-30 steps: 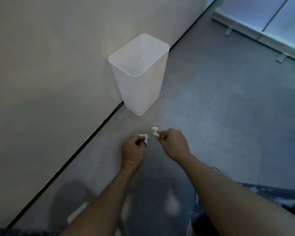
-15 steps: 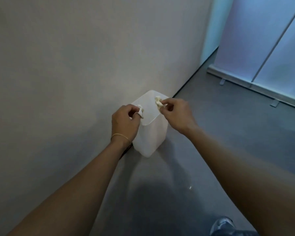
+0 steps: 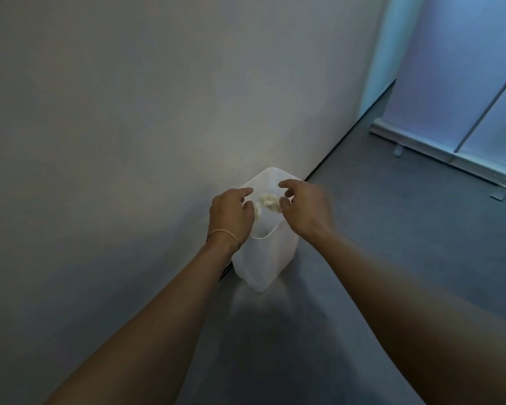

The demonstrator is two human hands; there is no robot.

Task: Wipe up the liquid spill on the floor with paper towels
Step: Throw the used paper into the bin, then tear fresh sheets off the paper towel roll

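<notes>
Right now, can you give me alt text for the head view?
Both hands, left and right, hang open over a white plastic bin by the wall, with crumpled paper towel wads below the fingers at its mouth. Grey floor lies around.

A bare indoor corridor or office-type space, by the look of its fittings: a plain pale wall (image 3: pixel 129 112) meets a smooth grey floor (image 3: pixel 392 244) along a thin dark baseboard line (image 3: pixel 348 135), a translucent white plastic bin (image 3: pixel 263 264) stands on the floor against that wall, and at the far right a roll-up banner (image 3: pixel 465 83) rises from a metal base with small feet (image 3: pixel 421 147)
</notes>
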